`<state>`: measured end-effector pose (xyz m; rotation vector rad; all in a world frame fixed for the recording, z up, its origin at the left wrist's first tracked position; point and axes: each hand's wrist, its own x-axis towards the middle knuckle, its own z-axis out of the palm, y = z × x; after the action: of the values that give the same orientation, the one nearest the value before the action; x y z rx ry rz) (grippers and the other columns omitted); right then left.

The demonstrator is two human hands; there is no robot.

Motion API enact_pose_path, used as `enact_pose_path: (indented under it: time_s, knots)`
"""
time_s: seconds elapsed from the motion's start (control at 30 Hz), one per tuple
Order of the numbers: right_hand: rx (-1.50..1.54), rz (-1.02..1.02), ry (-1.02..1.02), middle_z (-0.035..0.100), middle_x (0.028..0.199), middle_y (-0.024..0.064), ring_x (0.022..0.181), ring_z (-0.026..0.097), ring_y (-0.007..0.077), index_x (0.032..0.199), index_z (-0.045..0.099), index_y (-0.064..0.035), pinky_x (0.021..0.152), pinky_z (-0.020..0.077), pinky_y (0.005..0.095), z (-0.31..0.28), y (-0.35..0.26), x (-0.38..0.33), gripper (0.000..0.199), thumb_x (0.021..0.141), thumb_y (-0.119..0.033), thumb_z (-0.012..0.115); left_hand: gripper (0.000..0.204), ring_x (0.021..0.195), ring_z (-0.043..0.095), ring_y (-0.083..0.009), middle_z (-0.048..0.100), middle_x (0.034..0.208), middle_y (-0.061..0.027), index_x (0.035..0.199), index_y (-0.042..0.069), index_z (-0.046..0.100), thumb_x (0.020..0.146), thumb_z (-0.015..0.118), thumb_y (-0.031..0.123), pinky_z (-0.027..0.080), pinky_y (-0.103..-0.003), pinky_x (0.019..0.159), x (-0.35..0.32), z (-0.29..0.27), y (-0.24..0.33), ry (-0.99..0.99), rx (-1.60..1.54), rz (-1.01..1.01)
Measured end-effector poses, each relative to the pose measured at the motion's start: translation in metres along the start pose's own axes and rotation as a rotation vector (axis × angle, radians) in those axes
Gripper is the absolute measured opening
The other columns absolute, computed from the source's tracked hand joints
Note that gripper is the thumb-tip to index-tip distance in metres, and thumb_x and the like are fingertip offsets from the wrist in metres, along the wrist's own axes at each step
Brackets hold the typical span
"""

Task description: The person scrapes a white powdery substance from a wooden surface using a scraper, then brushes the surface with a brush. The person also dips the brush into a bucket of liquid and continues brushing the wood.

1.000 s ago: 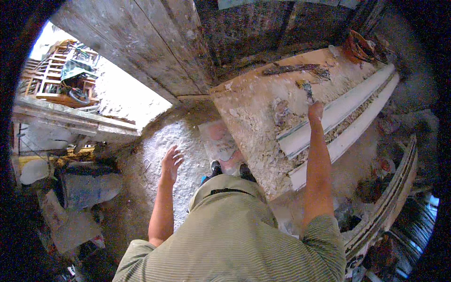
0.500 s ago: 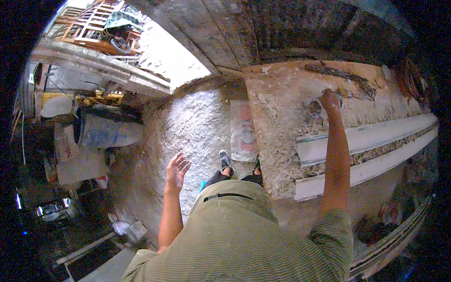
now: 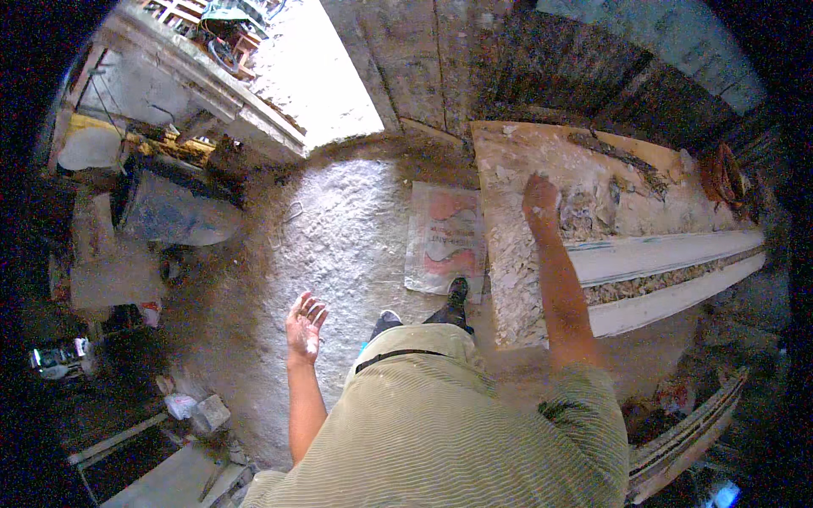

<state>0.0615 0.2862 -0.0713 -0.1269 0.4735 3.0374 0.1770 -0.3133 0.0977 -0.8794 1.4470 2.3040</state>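
My left hand (image 3: 306, 328) hangs in the air beside my body above the floor, fingers apart and holding nothing. White powder or plaster marks its palm. My right hand (image 3: 542, 201) is over the left part of a plaster-crusted board table (image 3: 514, 254). Its fingers are curled closed, and anything inside them is hidden. Just right of that hand lies a patch of whitish scraps and rough debris (image 3: 578, 217). Two long white moulding strips (image 3: 652, 255) lie along the near side of the table, with crumbled plaster between them.
A printed sack (image 3: 445, 233) lies flat on the dusty floor before my feet. On the table's far side are a dark fibrous strip (image 3: 622, 158) and a brown coiled bundle (image 3: 725, 184). A large grey container (image 3: 178, 210) stands at left. A bright doorway (image 3: 334, 85) opens ahead.
My right hand has moved left across the table, away from the debris. My left hand has dropped slightly. My right foot has stepped forward, and the view has shifted.
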Motion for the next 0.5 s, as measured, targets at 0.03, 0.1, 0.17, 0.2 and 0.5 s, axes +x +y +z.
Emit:
enact_pose_path:
  time_s: [0.03, 0.1, 0.17, 0.2, 0.5]
  knots:
    - [-0.168, -0.092, 0.055, 0.063, 0.106, 0.0075, 0.097, 0.061, 0.0252, 0.109, 0.058, -0.0066, 0.085, 0.0496, 0.0396, -0.014, 0.011, 0.003, 0.022, 0.090, -0.018, 0.058, 0.037, 0.101, 0.058, -0.0209, 0.057, 0.109, -0.0053, 0.125, 0.007, 0.054, 0.096, 0.052, 0.031, 0.048, -0.039, 0.093, -0.001, -0.016, 0.002, 0.003, -0.031, -0.001]
    - [-0.933, -0.388, 0.128, 0.062, 0.108, 0.0039, 0.101, 0.059, 0.0214, 0.109, 0.058, -0.0087, 0.089, 0.0481, 0.0367, -0.037, 0.034, 0.004, 0.023, 0.089, -0.019, 0.062, 0.037, 0.100, 0.058, -0.0211, 0.058, 0.108, -0.0054, 0.124, 0.007, 0.054, 0.096, 0.052, 0.031, 0.048, -0.039, 0.092, -0.001, -0.048, 0.001, 0.077, -0.048, 0.009]
    - [-1.604, -0.557, 0.161, 0.060, 0.112, 0.0008, 0.107, 0.056, 0.0173, 0.111, 0.056, -0.0112, 0.094, 0.0448, 0.0335, -0.052, 0.057, 0.000, 0.027, 0.088, -0.020, 0.066, 0.037, 0.099, 0.058, -0.0211, 0.058, 0.107, -0.0049, 0.124, 0.008, 0.055, 0.096, 0.053, 0.032, 0.048, -0.039, 0.092, 0.000, -0.080, -0.002, 0.087, -0.091, -0.016]
    - [-1.765, -0.634, 0.145, 0.059, 0.114, 0.0004, 0.109, 0.055, 0.0172, 0.113, 0.056, -0.0121, 0.096, 0.0440, 0.0337, -0.054, 0.067, -0.006, 0.029, 0.087, -0.020, 0.067, 0.037, 0.099, 0.058, -0.0211, 0.058, 0.107, -0.0047, 0.124, 0.008, 0.055, 0.096, 0.053, 0.032, 0.048, -0.039, 0.092, 0.002, -0.095, -0.002, 0.103, -0.110, -0.039]
    - [-3.414, -0.485, 0.322, 0.063, 0.105, 0.0056, 0.096, 0.060, 0.0218, 0.106, 0.059, -0.0103, 0.083, 0.0491, 0.0383, 0.016, 0.078, -0.047, 0.023, 0.083, -0.014, 0.061, 0.037, 0.097, 0.057, -0.0196, 0.057, 0.107, -0.0037, 0.122, 0.009, 0.057, 0.096, 0.053, 0.034, 0.049, -0.038, 0.091, 0.015, -0.197, -0.005, 0.071, -0.139, -0.093]
